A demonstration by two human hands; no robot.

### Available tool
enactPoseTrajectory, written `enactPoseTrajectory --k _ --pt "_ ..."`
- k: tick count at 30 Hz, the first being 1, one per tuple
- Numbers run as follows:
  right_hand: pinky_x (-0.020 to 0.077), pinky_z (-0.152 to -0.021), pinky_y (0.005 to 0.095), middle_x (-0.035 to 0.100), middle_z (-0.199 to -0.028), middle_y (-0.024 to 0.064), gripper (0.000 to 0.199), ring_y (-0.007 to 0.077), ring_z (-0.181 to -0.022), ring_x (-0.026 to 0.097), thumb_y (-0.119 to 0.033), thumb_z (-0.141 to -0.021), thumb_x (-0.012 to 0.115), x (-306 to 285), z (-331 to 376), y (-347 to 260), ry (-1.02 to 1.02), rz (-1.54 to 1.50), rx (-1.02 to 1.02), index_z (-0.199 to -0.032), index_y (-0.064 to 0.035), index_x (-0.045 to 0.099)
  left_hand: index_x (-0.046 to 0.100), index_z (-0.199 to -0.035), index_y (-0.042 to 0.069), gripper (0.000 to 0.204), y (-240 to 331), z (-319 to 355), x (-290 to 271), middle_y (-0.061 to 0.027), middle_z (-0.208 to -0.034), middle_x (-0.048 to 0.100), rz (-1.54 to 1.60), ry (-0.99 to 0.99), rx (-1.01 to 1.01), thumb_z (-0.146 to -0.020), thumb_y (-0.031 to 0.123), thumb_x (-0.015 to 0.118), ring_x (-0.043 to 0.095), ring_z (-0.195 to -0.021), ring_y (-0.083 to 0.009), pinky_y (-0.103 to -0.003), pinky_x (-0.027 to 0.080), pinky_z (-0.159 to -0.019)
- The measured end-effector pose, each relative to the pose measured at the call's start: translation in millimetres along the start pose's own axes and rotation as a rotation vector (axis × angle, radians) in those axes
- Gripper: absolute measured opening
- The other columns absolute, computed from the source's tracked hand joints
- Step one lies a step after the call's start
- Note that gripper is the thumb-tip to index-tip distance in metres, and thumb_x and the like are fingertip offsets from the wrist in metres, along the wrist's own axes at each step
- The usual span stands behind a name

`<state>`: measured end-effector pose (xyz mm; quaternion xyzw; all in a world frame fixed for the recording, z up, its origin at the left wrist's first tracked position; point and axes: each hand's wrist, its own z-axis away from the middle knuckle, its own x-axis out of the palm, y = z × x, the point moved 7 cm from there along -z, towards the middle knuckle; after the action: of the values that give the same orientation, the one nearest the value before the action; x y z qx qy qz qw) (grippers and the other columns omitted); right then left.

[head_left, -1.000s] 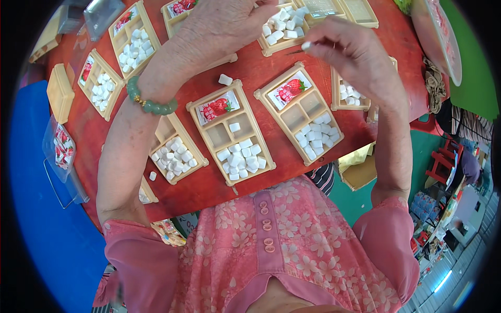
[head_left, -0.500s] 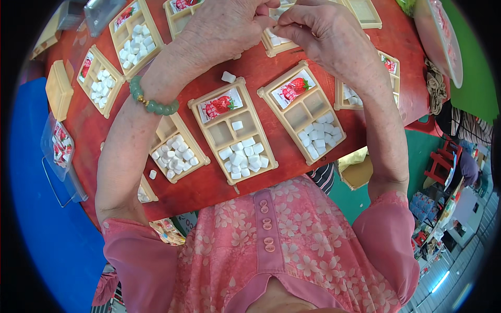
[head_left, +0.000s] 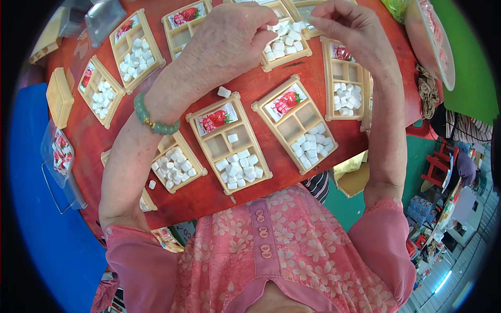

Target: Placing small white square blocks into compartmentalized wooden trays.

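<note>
One tray is set below and between the left hand and the right hand, seemingly so that its marshmallows can be reached from both sides. Whether either grip is closed on anything cannot be told at this angle. The tray is slanted, its long axis directed away and leftward, its filled end turned to the near side.
</note>
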<state>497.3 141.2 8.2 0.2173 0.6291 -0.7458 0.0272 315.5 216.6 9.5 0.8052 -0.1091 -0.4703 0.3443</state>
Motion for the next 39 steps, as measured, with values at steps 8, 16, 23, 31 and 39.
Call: enactPoseTrajectory --k 8,16,23,31,39 --pt "0.0465 -0.066 0.0228 0.064 -0.086 -0.0019 0.02 0.0042 -0.077 0.055 -0.009 -0.098 0.069 4 -4 18 -0.111 0.489 -0.151 -0.116 -0.0011 0.07 0.069 -0.105 0.0 0.016 9 18 -31 -0.0118 -0.09 0.069 -0.135 -0.038 -0.057 -0.09 0.008 0.072 0.065 -0.075 -0.0258 -0.037 0.051 -0.069" --pt "0.051 -0.08 0.0444 0.065 -0.097 0.0203 0.011 0.0397 -0.09 0.064 -0.008 -0.09 0.069 25 5 -14 -0.056 0.742 -0.338 -0.093 0.0019 0.065 0.066 -0.093 0.002 0.019 21 35 -9 -0.0114 -0.098 0.062 -0.479 -0.197 0.079 -0.078 0.003 0.078 0.061 -0.097 -0.0317 -0.043 0.053 -0.081" --pt "0.051 -0.079 0.0442 0.065 -0.09 0.0201 0.014 0.0394 -0.089 0.065 -0.01 -0.09 0.067 -1 3 -23 0.053 0.67 -0.301 -0.09 0.0035 0.065 0.067 -0.087 0.0 0.015 24 34 -6 -0.0133 -0.094 0.064 -0.482 -0.2 0.1 -0.079 0.006 0.078 0.062 -0.098 -0.0301 -0.042 0.054 -0.087" --pt "0.0515 -0.078 0.044 0.068 -0.091 0.0233 0.017 0.0403 -0.088 0.066 -0.011 -0.089 0.069 -10 -7 -11 0.077 0.847 -0.242 -0.095 0.0048 0.067 0.066 -0.095 0.001 0.02 18 34 -5 -0.0128 -0.091 0.063 -0.441 -0.264 0.147 -0.08 0.002 0.077 0.061 -0.093 -0.0327 -0.042 0.052 -0.084" --pt "0.0516 -0.074 0.0393 0.068 -0.086 0.0187 0.013 0.0306 -0.081 0.066 -0.009 -0.091 0.07 28 8 -42 -0.063 0.613 -0.265 -0.098 0.0027 0.067 0.066 -0.098 0.002 0.019 9 31 -19 -0.0128 -0.095 0.064 -0.288 -0.217 0.107 -0.082 0.001 0.075 0.064 -0.093 -0.0318 -0.041 0.054 -0.079"
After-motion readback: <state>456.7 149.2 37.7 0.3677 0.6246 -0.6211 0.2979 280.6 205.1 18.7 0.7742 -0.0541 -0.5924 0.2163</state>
